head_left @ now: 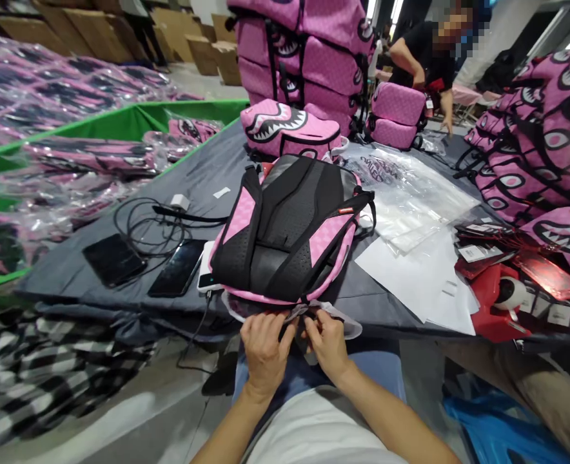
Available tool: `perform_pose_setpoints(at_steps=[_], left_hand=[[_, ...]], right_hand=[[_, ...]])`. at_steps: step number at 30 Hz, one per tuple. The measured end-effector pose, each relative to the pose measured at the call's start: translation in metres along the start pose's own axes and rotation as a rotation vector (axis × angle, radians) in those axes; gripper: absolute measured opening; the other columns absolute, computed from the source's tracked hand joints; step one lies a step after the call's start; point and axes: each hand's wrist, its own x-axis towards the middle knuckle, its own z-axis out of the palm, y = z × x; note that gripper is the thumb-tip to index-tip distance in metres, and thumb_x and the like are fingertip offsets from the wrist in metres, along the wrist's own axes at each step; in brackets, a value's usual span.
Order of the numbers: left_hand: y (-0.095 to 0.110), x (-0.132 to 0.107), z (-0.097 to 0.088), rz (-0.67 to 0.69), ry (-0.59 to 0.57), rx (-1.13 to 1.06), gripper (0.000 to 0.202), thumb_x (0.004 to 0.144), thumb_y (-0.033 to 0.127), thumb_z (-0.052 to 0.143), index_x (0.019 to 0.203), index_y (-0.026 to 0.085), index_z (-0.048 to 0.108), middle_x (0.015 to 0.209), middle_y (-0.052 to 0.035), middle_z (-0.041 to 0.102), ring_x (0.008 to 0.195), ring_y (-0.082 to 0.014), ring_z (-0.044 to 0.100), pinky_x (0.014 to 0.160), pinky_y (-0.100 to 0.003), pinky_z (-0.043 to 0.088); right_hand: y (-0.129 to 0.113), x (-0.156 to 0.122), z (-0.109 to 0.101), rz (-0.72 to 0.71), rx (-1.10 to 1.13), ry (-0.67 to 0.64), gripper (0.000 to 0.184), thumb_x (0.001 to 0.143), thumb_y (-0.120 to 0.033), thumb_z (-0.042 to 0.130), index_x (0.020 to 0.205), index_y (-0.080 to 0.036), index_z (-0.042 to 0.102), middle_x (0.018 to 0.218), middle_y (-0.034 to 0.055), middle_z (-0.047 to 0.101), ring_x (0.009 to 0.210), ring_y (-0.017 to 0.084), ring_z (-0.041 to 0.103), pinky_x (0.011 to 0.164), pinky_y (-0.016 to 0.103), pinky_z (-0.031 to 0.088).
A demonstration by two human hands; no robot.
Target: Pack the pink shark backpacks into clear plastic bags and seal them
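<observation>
A pink and black backpack (285, 232) lies at the table's front edge with its padded back and shoulder straps facing up. From under its near end spreads a thin whitish plastic bag (347, 320), hanging over the edge. My left hand (265, 351) has its fingers closed on the gathered film below the backpack. Close beside it, my right hand (327, 345) pinches the same film, its fingertips curled near the left thumb. What exactly lies between the fingertips is partly hidden.
Left of the backpack are two dark phones (176, 267), a white power bank (208, 267) and tangled cables. Clear bags (411, 193), white paper (415, 280), red tags and a tape dispenser (500, 299) lie right. Stacked pink backpacks (304, 58) stand behind; a co-worker (425, 58) is beyond.
</observation>
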Motion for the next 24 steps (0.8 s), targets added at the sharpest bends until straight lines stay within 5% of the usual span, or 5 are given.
perform_pose_setpoints(at_steps=[7,12,15,21,24], left_hand=[[-0.007,0.003,0.001,0.070,0.018,-0.092,0.007,0.098,0.019,0.059,0.095,0.019,0.064,0.075,-0.0006,0.070,0.070,-0.0180,0.061,0.086,-0.037,0.041],[-0.007,0.011,-0.001,0.062,-0.006,-0.168,0.013,0.099,0.020,0.059,0.087,0.020,0.064,0.067,0.0032,0.067,0.061,-0.0141,0.058,0.083,-0.034,0.040],[-0.004,0.015,-0.004,0.020,-0.024,-0.214,0.020,0.100,0.020,0.057,0.081,0.021,0.061,0.064,0.0048,0.064,0.059,-0.0130,0.057,0.081,-0.033,0.039],[0.018,0.000,-0.013,0.074,-0.165,-0.254,0.017,0.097,0.012,0.053,0.084,0.021,0.060,0.067,0.0040,0.066,0.056,-0.0133,0.058,0.068,-0.033,0.036],[0.040,-0.018,-0.007,0.150,-0.257,-0.290,0.021,0.094,0.009,0.048,0.083,0.022,0.059,0.065,0.0009,0.066,0.055,-0.0155,0.060,0.064,-0.034,0.041]], right_hand=[[0.004,0.009,0.012,-0.173,-0.126,0.138,0.015,0.092,-0.019,0.051,0.086,-0.019,0.065,0.057,-0.0035,0.061,0.042,0.011,0.057,0.044,0.019,0.042],[0.017,0.021,0.011,-0.623,-0.671,0.331,0.024,0.094,-0.017,0.051,0.072,-0.019,0.058,0.058,0.0005,0.063,0.050,0.013,0.059,0.051,0.025,0.039],[0.013,0.022,0.001,-0.775,-0.803,0.401,0.032,0.100,-0.017,0.046,0.071,-0.019,0.058,0.056,-0.0005,0.060,0.049,0.013,0.057,0.050,0.028,0.036],[0.000,-0.012,-0.034,-0.916,-0.621,0.290,0.017,0.101,-0.013,0.049,0.107,-0.015,0.065,0.065,0.0007,0.067,0.053,0.013,0.062,0.052,0.026,0.044],[0.007,-0.033,-0.051,-0.939,-0.524,0.215,0.032,0.100,-0.011,0.046,0.130,-0.015,0.055,0.070,0.0032,0.071,0.052,0.016,0.065,0.050,0.028,0.047]])
